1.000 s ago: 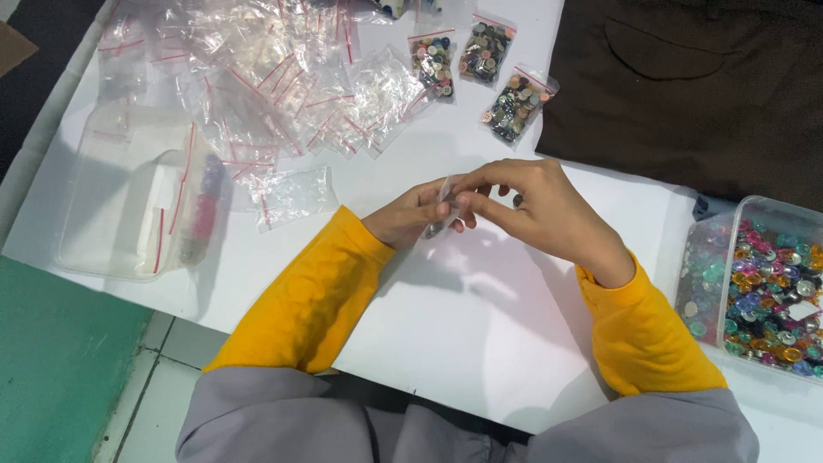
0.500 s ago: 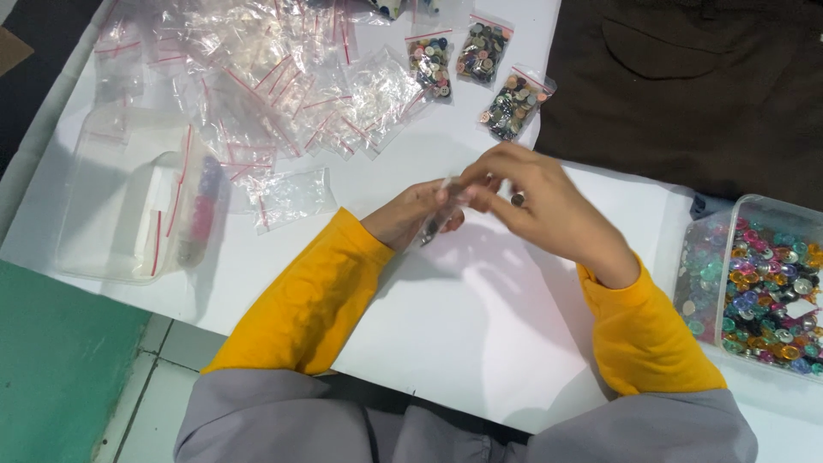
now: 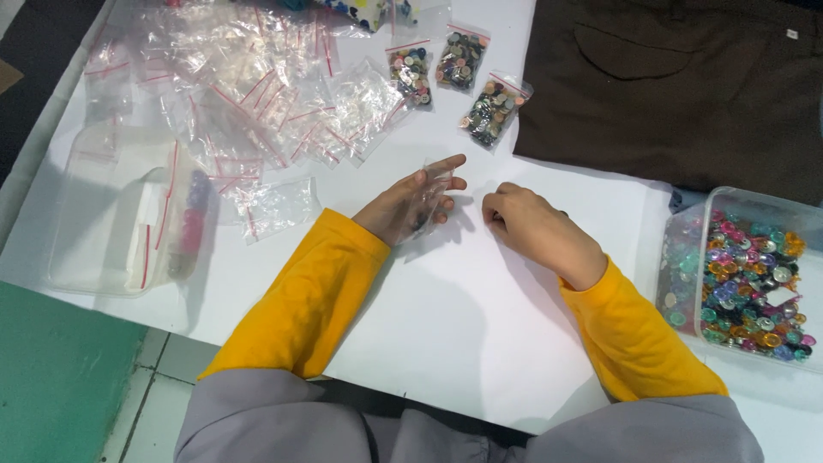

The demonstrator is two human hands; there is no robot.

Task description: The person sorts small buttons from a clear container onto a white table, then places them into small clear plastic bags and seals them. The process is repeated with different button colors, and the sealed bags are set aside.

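- White tabletop under everything; green floor and tiles visible at lower left edge.
- Dark brown garment laid flat at upper right, pocket seam showing, well apart from both hands.
- Heap of empty clear zip bags with red seal strips, upper left; loose, overlapping, some crumpled.
- Clear plastic tub at right edge, filled with mixed coloured buttons; near the right forearm, not touched.
- Clear lidded box at left, holding a bag or two with reddish contents; blurred, contents not certain.
- Three filled button bags beyond the hands, sealed, lying flat side by side.
- Left hand resting on the tabletop, fingers extended and loosely spread, a small clear zip bag draped over them; a few dark items seem to sit inside, too small to identify. Held loosely between fingers and thumb rather than clamped.
- Right hand just beside the left, not touching it; fingers curled under, tips pressed toward the tabletop. Cannot tell whether anything is pinched beneath.
- Handling judgement for the small bag: very light, limp, slick film; likely to slip or fold. Best hold judged at the stiffer seal strip along the mouth, pinched at both ends; contents would spill if tipped unsealed.
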